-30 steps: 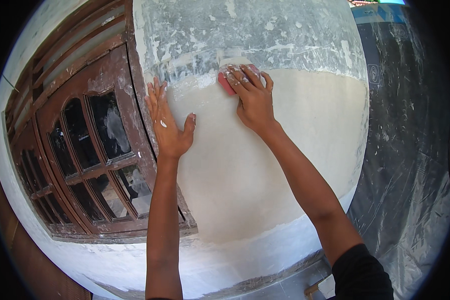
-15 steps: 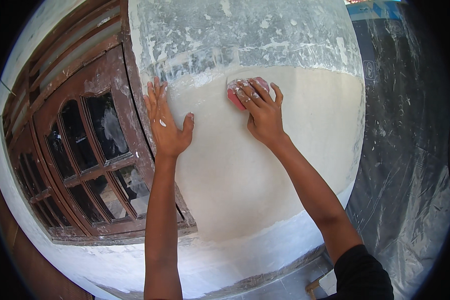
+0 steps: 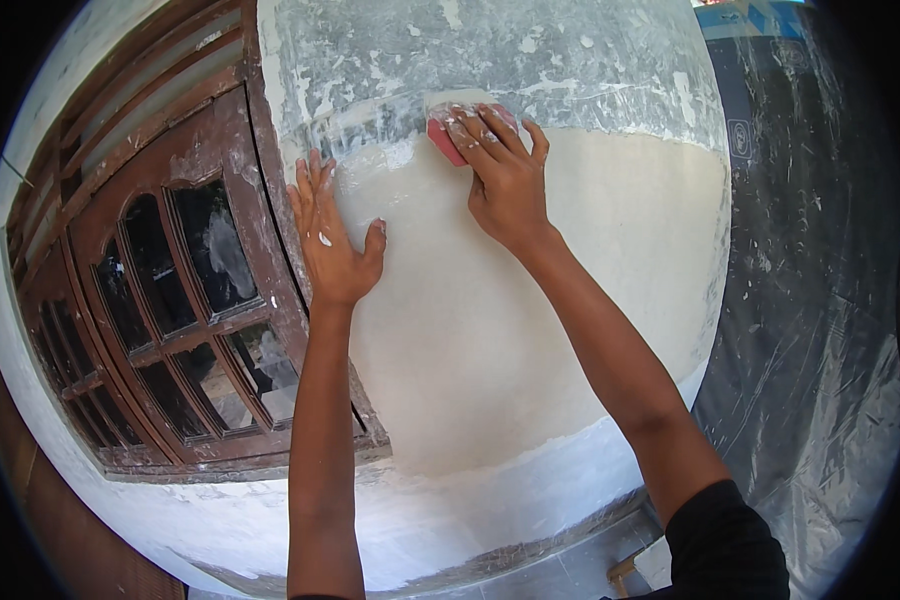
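Against the wall, my right hand grips a flat pinkish-red putty spreader. White putty smears its fingers, which cover much of the spreader. The tool touches the border between the smooth beige coat and the rough, patchy grey wall surface above. My left hand lies flat on the wall beside the window frame, fingers stretched upward and thumb apart. It holds nothing and has white spots on it. A wet-looking whitish patch shows between the two hands.
A brown wooden window with dark panes and slats above fills the left side. Dark plastic sheeting hangs at the right. A white band runs along the wall's lower part. Near my right sleeve is a wooden piece, partly hidden.
My right hand has moved up and slightly left along the wall with the spreader, from the beige coat onto its upper border. The left hand has stayed nearly in place.
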`<control>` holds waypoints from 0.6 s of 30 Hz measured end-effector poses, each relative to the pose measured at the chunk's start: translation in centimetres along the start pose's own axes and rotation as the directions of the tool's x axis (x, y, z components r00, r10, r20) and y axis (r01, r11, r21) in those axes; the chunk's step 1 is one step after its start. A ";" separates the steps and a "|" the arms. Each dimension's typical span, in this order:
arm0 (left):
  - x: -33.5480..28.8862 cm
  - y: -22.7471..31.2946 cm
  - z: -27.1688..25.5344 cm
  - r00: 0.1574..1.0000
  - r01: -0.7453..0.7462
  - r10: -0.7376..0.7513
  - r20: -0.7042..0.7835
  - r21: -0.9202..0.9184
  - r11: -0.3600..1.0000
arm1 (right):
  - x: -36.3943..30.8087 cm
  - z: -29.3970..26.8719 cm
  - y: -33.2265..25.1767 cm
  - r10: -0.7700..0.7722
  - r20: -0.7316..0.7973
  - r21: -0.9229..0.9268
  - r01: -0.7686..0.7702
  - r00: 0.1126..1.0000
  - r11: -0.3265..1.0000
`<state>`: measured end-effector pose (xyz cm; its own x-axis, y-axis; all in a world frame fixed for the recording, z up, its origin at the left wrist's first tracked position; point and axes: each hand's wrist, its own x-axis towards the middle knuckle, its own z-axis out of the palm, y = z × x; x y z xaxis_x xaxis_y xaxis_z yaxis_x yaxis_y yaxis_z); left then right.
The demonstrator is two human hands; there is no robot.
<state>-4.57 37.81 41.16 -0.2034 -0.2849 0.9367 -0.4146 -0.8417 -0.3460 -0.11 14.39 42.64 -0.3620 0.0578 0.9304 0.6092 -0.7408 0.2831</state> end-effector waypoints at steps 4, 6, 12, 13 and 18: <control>0.5 0.6 0.3 1.000 0.021 -0.021 0.009 -0.006 1.000 | 0.5 1.9 0.4 0.039 0.088 -0.057 -0.034 0.995 0.998; 0.2 0.3 -0.4 0.999 0.029 -0.029 0.016 0.006 1.000 | -3.2 1.6 -0.8 0.049 0.102 -0.042 -0.045 0.994 0.998; -0.2 0.0 -0.1 1.000 0.021 -0.021 0.007 0.016 1.000 | -2.4 -0.6 0.7 0.004 0.030 -0.023 -0.003 1.000 1.000; -0.2 0.0 -0.1 1.000 0.027 -0.027 0.002 0.024 0.999 | -0.5 -0.3 1.3 0.021 -0.023 -0.021 -0.021 1.000 1.000; 0.3 0.5 0.1 0.999 0.036 -0.036 -0.002 0.006 0.999 | -2.5 0.6 3.6 0.078 0.042 -0.063 -0.075 0.996 0.995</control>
<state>-4.71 37.27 41.34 -0.1902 -0.2539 0.9483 -0.4164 -0.8539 -0.3121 3.42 11.97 41.47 -0.2838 0.0279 0.9585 0.5893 -0.7835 0.1973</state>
